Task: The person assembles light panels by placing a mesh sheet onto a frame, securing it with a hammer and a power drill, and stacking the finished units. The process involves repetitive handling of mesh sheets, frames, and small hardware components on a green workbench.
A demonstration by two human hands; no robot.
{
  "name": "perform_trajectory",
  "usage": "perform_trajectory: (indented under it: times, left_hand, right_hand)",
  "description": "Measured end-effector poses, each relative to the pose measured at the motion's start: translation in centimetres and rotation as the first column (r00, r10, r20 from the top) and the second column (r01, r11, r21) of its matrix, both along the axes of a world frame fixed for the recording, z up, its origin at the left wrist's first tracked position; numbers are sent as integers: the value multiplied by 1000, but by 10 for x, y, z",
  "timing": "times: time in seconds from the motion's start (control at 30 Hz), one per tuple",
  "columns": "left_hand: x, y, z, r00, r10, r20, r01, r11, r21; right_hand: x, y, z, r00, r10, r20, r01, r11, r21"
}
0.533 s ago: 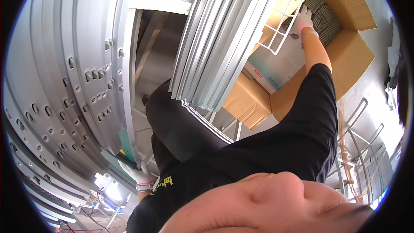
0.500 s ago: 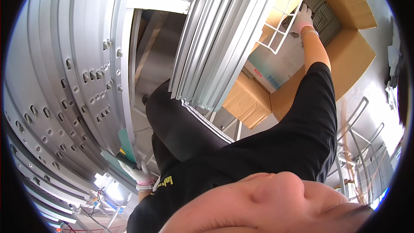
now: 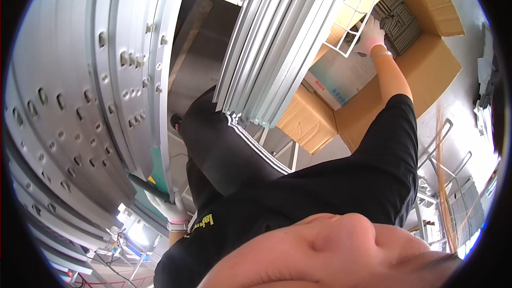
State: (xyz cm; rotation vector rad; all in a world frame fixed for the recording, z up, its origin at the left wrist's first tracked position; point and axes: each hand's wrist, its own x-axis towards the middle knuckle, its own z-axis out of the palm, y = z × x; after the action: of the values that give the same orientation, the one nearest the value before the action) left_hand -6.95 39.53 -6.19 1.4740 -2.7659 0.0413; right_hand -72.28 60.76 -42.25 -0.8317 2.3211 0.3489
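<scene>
My right hand (image 3: 372,35), in a white glove with a pink cuff, reaches into an open cardboard box (image 3: 421,77) at the upper right. Its fingers bend down beside tight rows of small grey ribbed parts (image 3: 404,28); whatever lies under them is hidden. At the lower left, my gloved left hand (image 3: 169,209) is closed at the end of a dark rod-like piece (image 3: 149,187), next to a teal panel (image 3: 156,166). Most of its fingers are covered, so what it grips is unclear.
Long grey metal channels (image 3: 277,48) lie stacked over my leg. Slotted metal panels (image 3: 64,101) fill the left side. A white wire rack (image 3: 346,48) overhangs the box's near side. Metal frames (image 3: 437,149) stand at the right.
My right hand has drawn slightly back and left over the grey parts, with its fingers less spread. The left hand has shifted a little up. The slotted panels appear moved in the view.
</scene>
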Motion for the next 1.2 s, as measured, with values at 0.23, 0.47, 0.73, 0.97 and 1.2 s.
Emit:
perform_trajectory:
  times: [0.23,0.47,0.73,0.97,1.2]
  left_hand:
    - [-11,-3,5,996,-51,79,53,998,-24]
    - [-11,-5,3,997,-60,54,63,997,-52]
    - [-25,-4,3,992,-108,66,110,993,-31]
    - [-26,6,5,968,-249,-13,245,960,-138]
    - [-137,60,21,381,-542,-749,807,591,-17]
  right_hand:
    - [19,-9,-15,978,-204,39,205,979,-20]
    - [3,-6,-10,975,-213,65,219,968,-123]
    - [41,32,-9,877,-468,108,446,713,-541]
    - [169,69,120,379,-208,902,870,-253,-424]
    - [337,-19,302,223,534,815,962,13,-272]
